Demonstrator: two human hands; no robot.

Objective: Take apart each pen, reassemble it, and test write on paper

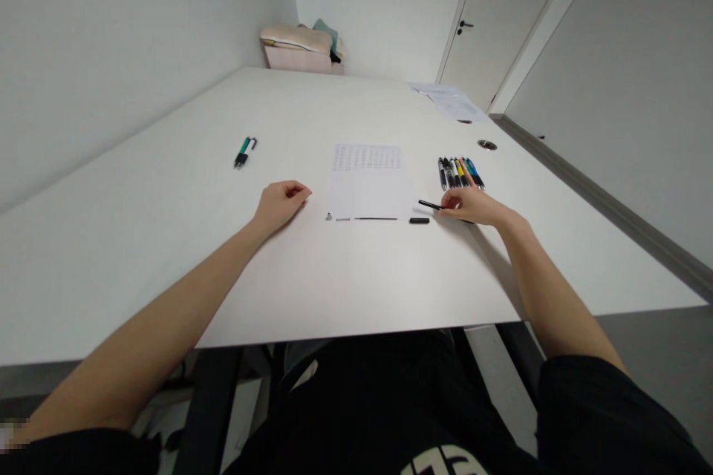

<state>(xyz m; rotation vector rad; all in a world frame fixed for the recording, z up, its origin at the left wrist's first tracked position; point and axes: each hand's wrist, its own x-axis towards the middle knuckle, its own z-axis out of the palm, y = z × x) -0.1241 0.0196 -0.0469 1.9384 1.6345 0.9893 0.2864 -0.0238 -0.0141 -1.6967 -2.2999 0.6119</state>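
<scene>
My right hand [466,205] is closed around a slim black pen barrel [429,204], which sticks out to the left past the fingertips. Beneath that hand a dark tip of something shows, mostly hidden. Just left of it lies a short black pen cap [420,220]. A thin ink refill [376,219], a small spring [343,220] and a small pen tip [328,217] form a row along the lower edge of a sheet of paper [368,193]. My left hand [280,206] rests on the table left of the paper, its fingers curled together with nothing visible in them.
Several pens [460,173] lie side by side beyond my right hand. A green-and-black pen [241,153] and others sit at the left. More papers [450,102] lie at the white table's [356,282] far right, near a round grommet [486,145]. Behind stands a pink box [298,59] with fabric.
</scene>
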